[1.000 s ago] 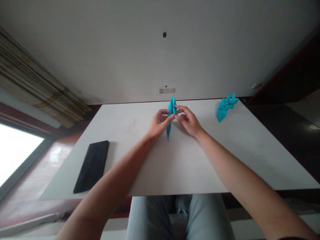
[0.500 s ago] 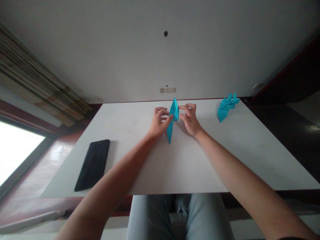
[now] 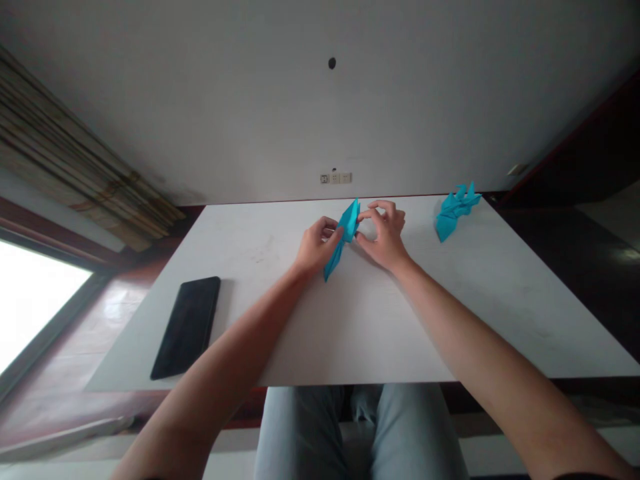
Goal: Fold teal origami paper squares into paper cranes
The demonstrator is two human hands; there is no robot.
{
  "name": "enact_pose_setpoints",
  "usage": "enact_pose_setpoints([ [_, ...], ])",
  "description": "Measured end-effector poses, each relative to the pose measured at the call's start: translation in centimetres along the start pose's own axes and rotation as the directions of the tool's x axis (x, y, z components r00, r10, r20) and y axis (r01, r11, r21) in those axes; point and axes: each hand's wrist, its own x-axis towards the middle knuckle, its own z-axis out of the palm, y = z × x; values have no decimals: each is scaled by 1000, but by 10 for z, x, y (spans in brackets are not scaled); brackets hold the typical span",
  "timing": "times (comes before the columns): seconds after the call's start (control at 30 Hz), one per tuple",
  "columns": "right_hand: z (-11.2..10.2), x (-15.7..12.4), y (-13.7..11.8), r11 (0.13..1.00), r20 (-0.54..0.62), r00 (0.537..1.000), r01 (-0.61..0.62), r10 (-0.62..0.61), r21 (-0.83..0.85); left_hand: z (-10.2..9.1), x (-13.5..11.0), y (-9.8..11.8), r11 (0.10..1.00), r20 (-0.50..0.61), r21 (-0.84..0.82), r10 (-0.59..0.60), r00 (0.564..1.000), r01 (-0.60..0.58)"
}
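Observation:
A folded piece of blue origami paper (image 3: 349,225) with long pointed ends is held up over the white table (image 3: 390,320), tilted with its lower point toward the left. My left hand (image 3: 320,245) pinches it from the left, thumb across the near face and the other fingers behind. At its right edge is my right hand (image 3: 386,235), thumb and index fingertips bent against the paper. Whether a flap lies between those fingertips is hard to see. Toward the back right lie several folded blue paper cranes (image 3: 454,212), bunched together.
A black tablet-like slab (image 3: 187,328) rests near the table's left edge. Behind the table rises a pale wall with sockets (image 3: 335,179). A curtain (image 3: 65,153) hangs at left, above a bright window. My legs (image 3: 300,433) are under the front edge.
The folded paper has turned so its lower point swings left and its top leans right. My right hand's thumb has come in against the paper's edge, and its other fingers have shifted slightly.

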Motion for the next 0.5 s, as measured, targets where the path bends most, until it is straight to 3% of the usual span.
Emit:
enact_pose_setpoints([
  [0.27, -3, -2, 0, 993, 47, 994, 97, -94, -71, -4, -1, 11, 965, 28, 116, 234, 972, -236],
  [0.5, -12, 0, -5, 979, 118, 979, 179, -167, -99, -4, -3, 17, 976, 102, 191, 88, 991, -106],
])
